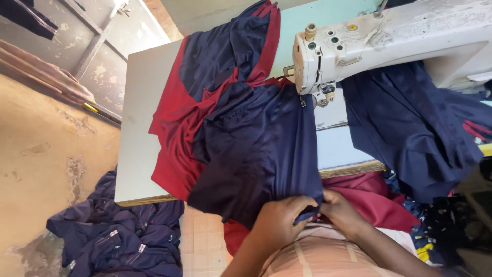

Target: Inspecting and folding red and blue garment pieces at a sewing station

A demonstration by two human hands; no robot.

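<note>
Both hands, left hand point(279, 218) and right hand point(342, 211), pinch the navy-and-red garment point(246, 138) edge between closed fingers, well short of the sewing machine point(328, 56) needle; stitching here not begun.

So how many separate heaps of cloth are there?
3: the navy-and-red garment on the table under both hands, a navy heap behind the sewing machine, another on the floor. More may be hidden.

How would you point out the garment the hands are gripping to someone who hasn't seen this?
From the white sewing machine, follow the cloth toward the table's near edge. The navy-and-red garment is pinched by both hands; the other navy heaps are single-coloured.
</note>
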